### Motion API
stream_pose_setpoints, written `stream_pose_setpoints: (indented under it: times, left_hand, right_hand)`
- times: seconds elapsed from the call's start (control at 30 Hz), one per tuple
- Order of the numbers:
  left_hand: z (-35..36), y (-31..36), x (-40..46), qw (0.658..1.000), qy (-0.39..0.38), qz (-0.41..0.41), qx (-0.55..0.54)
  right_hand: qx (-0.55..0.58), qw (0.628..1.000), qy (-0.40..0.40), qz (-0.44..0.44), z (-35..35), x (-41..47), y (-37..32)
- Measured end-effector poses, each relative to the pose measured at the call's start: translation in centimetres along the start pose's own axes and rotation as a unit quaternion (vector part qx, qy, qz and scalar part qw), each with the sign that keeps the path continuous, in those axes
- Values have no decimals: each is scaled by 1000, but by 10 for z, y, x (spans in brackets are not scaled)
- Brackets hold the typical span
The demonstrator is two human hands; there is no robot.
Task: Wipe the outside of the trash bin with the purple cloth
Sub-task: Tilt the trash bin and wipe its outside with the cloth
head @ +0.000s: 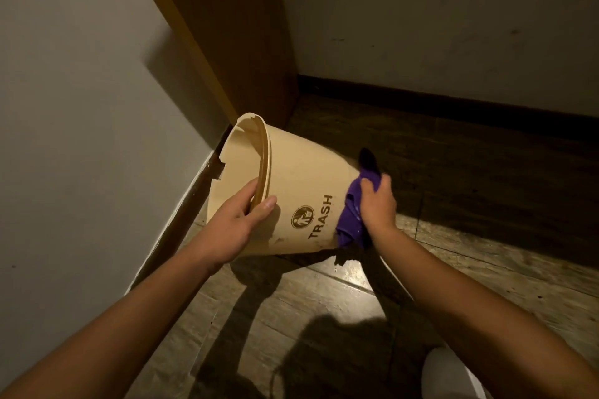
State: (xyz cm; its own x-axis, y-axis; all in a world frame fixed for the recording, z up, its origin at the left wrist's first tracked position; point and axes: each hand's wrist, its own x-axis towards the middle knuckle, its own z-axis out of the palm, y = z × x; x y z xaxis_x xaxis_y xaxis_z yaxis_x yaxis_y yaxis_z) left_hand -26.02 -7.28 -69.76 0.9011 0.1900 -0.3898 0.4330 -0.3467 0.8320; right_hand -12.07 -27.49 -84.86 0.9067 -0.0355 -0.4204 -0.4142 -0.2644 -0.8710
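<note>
Tilting trash bin (pixel 301 181) by rim w/ left hand (pixel 233 227), right hand (pixel 377 204) pressing purple cloth (pixel 351 214) near base

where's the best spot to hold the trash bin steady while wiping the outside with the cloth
Probably the rim at the open mouth, from the near left side. The trash bin is tipped with its mouth to the left, so the left hand can hook its fingers inside and its thumb outside. That grip leaves the outer wall and base end free for the right hand pressing the purple cloth.
</note>
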Motion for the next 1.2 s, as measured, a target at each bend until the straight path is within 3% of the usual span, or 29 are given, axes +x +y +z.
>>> stream_pose_setpoints:
  times: [0.07, 0.27, 0.43, 0.53, 0.63, 0.73, 0.9, 1.07, 1.2]
  left_hand:
    - [-1, -1, -2, 1000, -5, 1, 0]
    - [4, 4, 3, 1000, -13, 23, 14]
    - [12, 11, 2, 998, -19, 61, 22]
    - [11, 12, 1, 998, -25, 53, 10]
    - [9, 8, -1, 999, -22, 41, 25]
    - [7, 5, -6, 999, -28, 30, 26]
    - [7, 2, -7, 999, -12, 23, 20]
    - [16, -4, -5, 999, 40, 5, 4]
    - [16, -4, 0, 993, 109, 7, -42]
  right_hand:
    - [37, 999, -5, 40, -3, -3, -4]
    - [31, 984, -20, -177, 26, -60, -51]
    - [71, 965, -72, -242, 45, -81, -88]
    - [-1, 965, -57, -256, 44, -64, -95]
    - [-97, 971, -50, -211, 34, -27, -89]
    - [-182, 976, -53, -102, 16, 11, -78]
    - [-197, 980, -28, 28, -11, 31, -42]
    - [-180, 980, 71, 39, -30, 18, -14]
    - [-115, 988, 93, -44, -44, 4, -37]
